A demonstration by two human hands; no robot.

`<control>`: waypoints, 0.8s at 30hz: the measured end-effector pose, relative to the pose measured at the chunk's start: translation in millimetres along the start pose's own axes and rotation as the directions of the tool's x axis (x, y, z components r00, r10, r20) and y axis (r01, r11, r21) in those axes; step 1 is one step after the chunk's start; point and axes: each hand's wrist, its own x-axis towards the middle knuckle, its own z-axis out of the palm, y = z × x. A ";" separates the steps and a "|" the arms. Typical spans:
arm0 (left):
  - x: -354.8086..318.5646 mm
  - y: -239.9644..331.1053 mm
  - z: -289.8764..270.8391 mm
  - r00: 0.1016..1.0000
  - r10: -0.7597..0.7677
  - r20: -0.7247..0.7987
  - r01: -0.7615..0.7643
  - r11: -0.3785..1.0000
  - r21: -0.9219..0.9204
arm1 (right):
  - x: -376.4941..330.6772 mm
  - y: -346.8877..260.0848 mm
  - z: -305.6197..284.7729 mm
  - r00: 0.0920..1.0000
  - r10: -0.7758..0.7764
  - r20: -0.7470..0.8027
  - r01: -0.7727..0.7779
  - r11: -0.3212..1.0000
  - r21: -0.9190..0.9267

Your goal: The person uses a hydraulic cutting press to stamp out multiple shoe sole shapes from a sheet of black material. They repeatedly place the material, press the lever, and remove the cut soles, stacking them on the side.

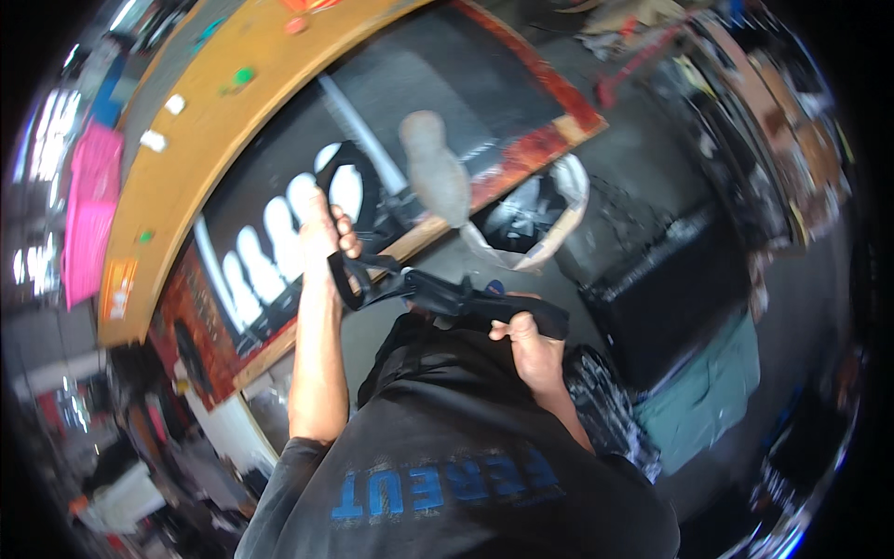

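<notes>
A: Item one, nearest: the person's dark shirt (466, 466), lettering in blue across it. Both forearms rise from it.

B: Item two, the right hand (529, 343)?

A: Closed around a black tool (475, 303), a long dark body held level in front of the chest. Kind unclear; the picture is blurred there.

B: Item three, the left hand (321, 228)?

A: Raised higher, fingers curled shut on a black strap (349, 279) that loops down and runs back to the tool.

B: Handling note?

A: The strap likely wants steady tension from the left hand while the right keeps the tool level; slack would let the loop snag.

B: Beyond the hands?

A: A white plastic bag (559, 219), mouth open, on the grey floor (643, 168). Further out, a board with a wooden frame (177, 177), its dark panel showing a row of white shapes (270, 252). A pink sheet (88, 214) at the far left.
</notes>
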 end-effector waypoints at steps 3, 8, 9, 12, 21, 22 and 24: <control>-1.0 7.5 -34.0 0.998 0.013 -0.062 -0.016 0.999 -0.051 | 7.1 24.4 5.5 0.999 0.049 0.003 -0.049 0.991 0.122; 17.0 15.8 -146.4 0.947 0.130 -0.294 -0.170 0.979 -0.115 | 25.1 28.2 16.2 0.990 0.063 0.128 -0.100 0.948 0.304; 22.9 32.8 -186.4 0.900 0.170 -0.401 -0.231 0.967 -0.107 | 33.0 9.5 0.6 0.988 0.114 -0.106 -0.071 0.937 0.342; 15.9 70.0 -327.0 0.635 0.271 -0.724 -0.389 0.921 0.004 | 56.5 -42.2 -62.0 0.900 -0.194 -0.389 0.152 0.979 -0.135; -8.9 46.4 -635.0 0.734 0.154 -0.661 -0.405 0.881 -0.245 | 163.9 114.2 -187.7 0.743 0.094 -0.662 -0.629 0.435 -0.644; -17.8 42.5 -655.1 0.791 0.200 -0.578 -0.416 0.869 -0.269 | 148.7 141.3 -184.7 0.711 0.256 -0.655 -0.671 0.528 -0.521; -32.0 38.7 -691.0 0.794 0.161 -0.586 -0.423 0.839 -0.343 | 109.4 197.3 -164.3 0.664 0.467 -0.584 -0.743 0.316 -0.590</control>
